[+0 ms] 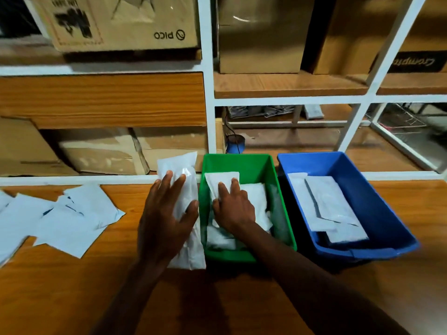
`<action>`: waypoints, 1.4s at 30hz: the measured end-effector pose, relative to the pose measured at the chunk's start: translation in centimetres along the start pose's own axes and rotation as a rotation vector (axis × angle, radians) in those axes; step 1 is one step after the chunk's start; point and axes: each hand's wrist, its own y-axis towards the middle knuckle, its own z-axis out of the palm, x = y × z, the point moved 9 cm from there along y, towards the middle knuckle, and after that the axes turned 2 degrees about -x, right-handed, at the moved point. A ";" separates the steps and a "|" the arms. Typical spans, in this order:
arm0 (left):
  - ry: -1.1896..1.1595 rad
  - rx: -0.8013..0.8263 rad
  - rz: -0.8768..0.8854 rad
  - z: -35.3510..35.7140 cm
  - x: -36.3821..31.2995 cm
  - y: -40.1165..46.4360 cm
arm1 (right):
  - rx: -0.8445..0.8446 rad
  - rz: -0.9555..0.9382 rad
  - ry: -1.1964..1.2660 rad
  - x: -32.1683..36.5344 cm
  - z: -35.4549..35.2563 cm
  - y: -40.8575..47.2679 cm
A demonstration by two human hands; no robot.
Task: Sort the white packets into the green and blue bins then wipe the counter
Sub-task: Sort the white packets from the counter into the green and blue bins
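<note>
A green bin [281, 209] and a blue bin [379, 204] stand side by side on the wooden counter [72, 291]. My right hand [233, 206] reaches into the green bin, its fingers pressing a white packet [221, 180] on top of other packets [256, 199] there. My left hand [164, 221] lies with spread, straight fingers on a long white packet [179, 163] just left of the green bin's wall. The blue bin holds a few flat white packets [324, 199]. Several loose white packets [70, 223] lie on the counter at the left.
A white-framed shelf unit [208, 93] with cardboard boxes [121, 22] rises right behind the counter and bins. A small blue pot [235, 142] sits on a low shelf behind the green bin. Bare wood shows in front of the bins.
</note>
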 end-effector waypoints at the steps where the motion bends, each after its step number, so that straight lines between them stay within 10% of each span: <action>1: -0.016 -0.006 0.015 0.0 0.7 0.5 | 0.051 0.008 -0.016 0.1 1.4 0.9; 18: -0.166 0.003 0.033 1.6 5.7 4.2 | 0.408 0.073 -0.266 -1.8 7.1 3.1; 27: -0.268 0.166 0.071 10.1 -4.0 4.1 | -0.319 0.179 -0.100 -5.6 -5.8 -10.0; 33: -0.067 0.569 -0.034 23.1 -6.3 3.2 | -0.431 0.189 -0.080 -7.2 -5.3 -12.5; 42: 0.172 0.600 0.070 26.9 -7.0 1.2 | -0.466 0.175 -0.043 -7.2 -5.3 -12.8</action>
